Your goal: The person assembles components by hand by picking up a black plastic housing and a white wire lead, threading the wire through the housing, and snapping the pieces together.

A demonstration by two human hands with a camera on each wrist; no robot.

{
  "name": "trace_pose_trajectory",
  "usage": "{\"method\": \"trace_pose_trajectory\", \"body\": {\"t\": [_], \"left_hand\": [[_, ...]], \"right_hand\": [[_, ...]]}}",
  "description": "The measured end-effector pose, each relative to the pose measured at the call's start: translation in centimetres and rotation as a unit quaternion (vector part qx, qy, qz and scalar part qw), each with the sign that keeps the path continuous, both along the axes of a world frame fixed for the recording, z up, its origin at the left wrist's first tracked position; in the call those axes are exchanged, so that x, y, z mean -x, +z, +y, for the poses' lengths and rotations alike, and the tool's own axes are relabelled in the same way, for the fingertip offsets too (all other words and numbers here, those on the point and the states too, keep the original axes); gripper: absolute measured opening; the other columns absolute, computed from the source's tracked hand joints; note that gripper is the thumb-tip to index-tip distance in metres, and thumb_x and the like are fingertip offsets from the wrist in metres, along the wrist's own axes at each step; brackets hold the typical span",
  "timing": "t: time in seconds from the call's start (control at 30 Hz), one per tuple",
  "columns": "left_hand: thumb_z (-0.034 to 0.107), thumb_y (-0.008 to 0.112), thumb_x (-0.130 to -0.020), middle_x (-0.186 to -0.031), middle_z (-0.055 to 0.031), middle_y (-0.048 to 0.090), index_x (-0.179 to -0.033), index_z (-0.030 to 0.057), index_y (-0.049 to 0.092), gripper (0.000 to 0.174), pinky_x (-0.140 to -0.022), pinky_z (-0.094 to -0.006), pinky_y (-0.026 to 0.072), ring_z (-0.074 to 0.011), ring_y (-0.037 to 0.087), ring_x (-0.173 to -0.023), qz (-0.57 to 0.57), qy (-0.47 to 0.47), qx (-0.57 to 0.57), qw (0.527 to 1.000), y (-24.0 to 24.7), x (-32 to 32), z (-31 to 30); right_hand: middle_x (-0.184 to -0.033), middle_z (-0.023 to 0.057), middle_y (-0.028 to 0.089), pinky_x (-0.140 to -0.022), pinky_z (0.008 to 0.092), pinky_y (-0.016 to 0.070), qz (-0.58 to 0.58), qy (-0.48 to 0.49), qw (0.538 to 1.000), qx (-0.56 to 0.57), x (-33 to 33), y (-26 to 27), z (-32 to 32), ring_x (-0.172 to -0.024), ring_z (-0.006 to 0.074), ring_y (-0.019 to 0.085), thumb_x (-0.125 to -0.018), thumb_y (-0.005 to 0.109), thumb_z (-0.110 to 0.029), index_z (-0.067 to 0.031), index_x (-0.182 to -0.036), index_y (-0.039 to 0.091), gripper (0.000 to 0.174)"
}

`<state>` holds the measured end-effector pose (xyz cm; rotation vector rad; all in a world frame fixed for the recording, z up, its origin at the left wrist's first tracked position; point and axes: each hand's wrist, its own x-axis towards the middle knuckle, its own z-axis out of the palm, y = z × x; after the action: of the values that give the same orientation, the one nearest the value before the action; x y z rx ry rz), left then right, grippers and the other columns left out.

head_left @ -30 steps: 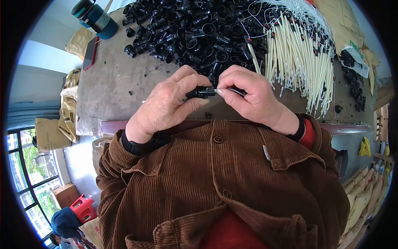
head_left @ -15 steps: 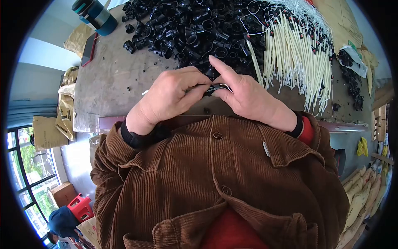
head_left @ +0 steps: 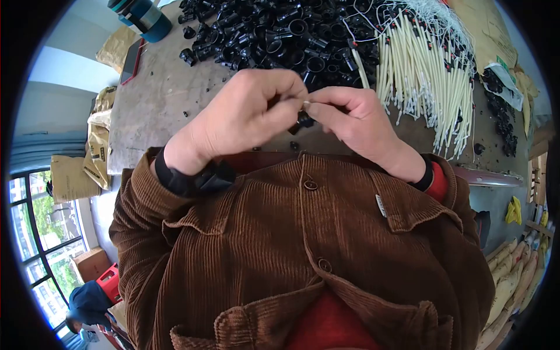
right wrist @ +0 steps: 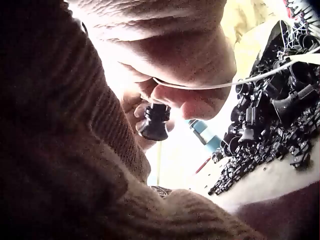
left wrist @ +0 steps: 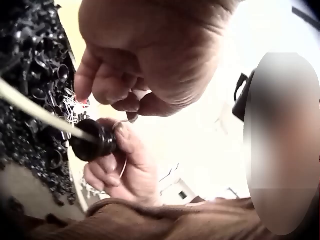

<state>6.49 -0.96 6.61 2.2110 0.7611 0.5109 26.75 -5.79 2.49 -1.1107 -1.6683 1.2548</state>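
Both hands meet fingertip to fingertip above the table edge. My left hand (head_left: 248, 111), slightly blurred, has thumb and fingers curled together on the end of a thin wire (left wrist: 131, 118). Close against it, the thumb and forefinger of my right hand (head_left: 361, 119) pinch the wire, and a pale bit shows at their tips. Right under those fingertips is a black plastic socket (right wrist: 155, 123) with a flared mouth, its neck partly hidden by fingers. A white wire (right wrist: 210, 87) runs from the right hand. In the left wrist view a blurred cream tube (left wrist: 40, 112) overlaps the socket.
Black flared sockets (head_left: 274, 44) lie heaped across the table (head_left: 157, 105). To their right is a bundle of cream tubes (head_left: 420, 81) with white wires. A bottle (head_left: 149, 23) and phone (head_left: 133, 61) stand at left; small black pieces (head_left: 500, 119) lie at right.
The left hand first held the socket while the right fingers worked at its end. Now the left hand has risen to the wire, and the socket sits lower, under the fingertips.
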Motion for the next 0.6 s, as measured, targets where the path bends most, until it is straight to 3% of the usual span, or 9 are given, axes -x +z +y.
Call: {"method": "trace_pose_trajectory", "body": {"t": [0.03,0.07,0.1,0.17,0.2,0.33,0.4,0.43,0.6], "left_hand": [[0.006,0.060,-0.085,-0.070,-0.0004,0.057,-0.087,-0.0010,0.060,0.008,-0.054,-0.0266,0.0437,-0.0099,0.053,-0.059,-0.023,0.031,0.175,0.984,0.2,0.1,-0.1],[0.006,0.060,-0.085,-0.070,-0.0004,0.057,-0.087,-0.0010,0.060,0.008,-0.054,-0.0266,0.0437,-0.0099,0.053,-0.059,-0.022,0.036,0.177,0.983,0.0,0.5,0.0],[0.007,0.060,-0.086,-0.071,0.0007,0.057,-0.088,-0.0012,0.060,0.008,-0.055,-0.0254,0.0434,-0.0076,0.053,-0.061,-0.059,0.004,0.280,0.958,-0.4,0.9,0.4],[0.009,0.060,-0.089,-0.073,0.0030,0.056,-0.089,-0.0015,0.060,0.011,-0.055,-0.0232,0.0428,-0.0031,0.053,-0.065,-0.133,-0.062,0.471,0.870,-1.4,1.9,1.2],[0.009,0.060,-0.089,-0.073,0.0030,0.056,-0.089,-0.0015,0.060,0.011,-0.055,-0.0232,0.0428,-0.0031,0.053,-0.065,-0.132,-0.059,0.473,0.869,-1.8,2.3,1.1],[0.011,0.064,-0.084,-0.072,-0.0042,0.057,-0.091,-0.0003,0.063,0.013,-0.058,-0.0283,0.0470,-0.0136,0.058,-0.063,-0.062,0.046,0.345,0.935,-4.1,4.2,0.4],[0.009,0.064,-0.085,-0.079,-0.0043,0.059,-0.091,-0.0001,0.062,0.011,-0.059,-0.0273,0.0475,-0.0146,0.059,-0.067,0.025,0.010,0.105,0.994,-6.5,5.4,0.4],[0.008,0.064,-0.085,-0.083,-0.0044,0.060,-0.090,0.0000,0.061,0.010,-0.060,-0.0267,0.0478,-0.0151,0.060,-0.069,0.067,-0.008,-0.018,0.998,-7.4,5.7,0.4],[0.011,0.065,-0.080,-0.087,-0.0095,0.059,-0.089,0.0031,0.061,0.013,-0.061,-0.0368,0.0519,-0.0273,0.063,-0.070,0.093,-0.002,-0.123,0.988,-9.5,4.8,0.7]], "right_hand": [[-0.073,0.0000,0.064,-0.057,0.0190,0.0428,0.032,-0.010,0.998,0.052,0.1,0.1,-0.1,-0.064,0.0028,0.054,-0.087,0.065,-0.011,0.0017,-0.093,0.069,0.015],[-0.073,0.0000,0.064,-0.057,0.0190,0.0428,0.034,-0.005,0.998,0.055,0.0,-0.1,-0.2,-0.064,0.0028,0.054,-0.087,0.065,-0.011,0.0017,-0.093,0.069,0.015],[-0.073,-0.0006,0.063,-0.056,0.0184,0.0413,0.035,-0.005,0.998,0.045,-0.1,-0.2,-0.3,-0.063,0.0024,0.053,-0.087,0.065,-0.011,0.0007,-0.092,0.069,0.014],[-0.071,-0.0018,0.063,-0.053,0.0173,0.0384,0.037,-0.006,0.999,0.023,-0.5,-0.5,-0.4,-0.061,0.0016,0.051,-0.086,0.066,-0.011,-0.0013,-0.091,0.071,0.011],[-0.071,-0.0018,0.063,-0.053,0.0173,0.0384,0.038,-0.005,0.999,0.025,-0.6,-0.9,-0.3,-0.061,0.0016,0.051,-0.086,0.066,-0.011,-0.0013,-0.091,0.071,0.011],[-0.068,-0.0033,0.059,-0.051,0.0163,0.0342,0.052,0.009,0.998,-0.028,-0.9,-2.5,0.0,-0.057,0.0007,0.047,-0.085,0.065,-0.011,-0.0023,-0.089,0.069,0.010],[-0.067,-0.0042,0.057,-0.050,0.0164,0.0325,0.050,0.007,0.998,0.026,-1.2,-2.7,0.4,-0.055,0.0006,0.045,-0.085,0.065,-0.011,-0.0026,-0.086,0.068,0.009],[-0.066,-0.0046,0.056,-0.049,0.0164,0.0317,0.049,0.006,0.997,0.053,-1.2,-2.8,0.5,-0.054,0.0005,0.044,-0.085,0.065,-0.011,-0.0028,-0.085,0.067,0.009],[-0.064,-0.0054,0.054,-0.048,0.0170,0.0298,0.039,0.010,0.994,0.103,-0.8,-2.4,0.7,-0.053,0.0003,0.042,-0.084,0.065,-0.011,-0.0033,-0.082,0.066,0.008]]}}
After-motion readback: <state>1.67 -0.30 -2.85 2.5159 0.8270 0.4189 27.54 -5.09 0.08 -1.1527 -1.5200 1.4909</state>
